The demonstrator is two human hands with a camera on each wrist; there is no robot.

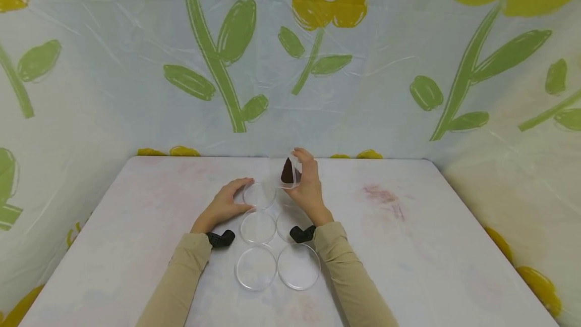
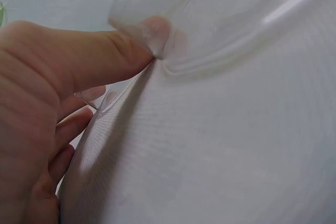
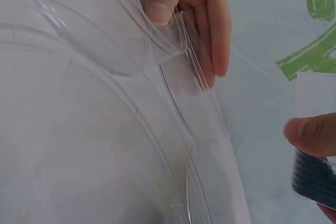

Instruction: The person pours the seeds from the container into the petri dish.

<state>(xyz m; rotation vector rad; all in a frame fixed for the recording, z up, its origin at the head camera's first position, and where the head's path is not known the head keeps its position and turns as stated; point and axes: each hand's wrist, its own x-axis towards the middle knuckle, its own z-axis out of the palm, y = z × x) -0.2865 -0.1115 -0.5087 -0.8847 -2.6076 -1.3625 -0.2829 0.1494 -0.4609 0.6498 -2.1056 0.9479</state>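
My left hand (image 1: pixel 224 203) grips the back-left clear petri dish (image 1: pixel 259 196), thumb at its near side and fingers around the far side. In the left wrist view the thumb (image 2: pixel 121 51) lies against the transparent rim. My right hand (image 1: pixel 310 185) holds a clear plastic container (image 1: pixel 294 178) raised over the back-right dish, which it partly hides. Dark brown granular material (image 1: pixel 288 171) sits inside the container, heaped to a slope as it tilts. The right wrist view shows the right thumb (image 3: pixel 310 135) across the container's wall, above dark grains (image 3: pixel 312 177).
More clear dishes stand close together in two columns nearer me, among them a middle-left dish (image 1: pixel 257 227), a front-left dish (image 1: pixel 256 268) and a front-right dish (image 1: pixel 298 266). The white table (image 1: pixel 390 266) has reddish stains at right. A flower-printed curtain (image 1: pixel 363 105) surrounds it.
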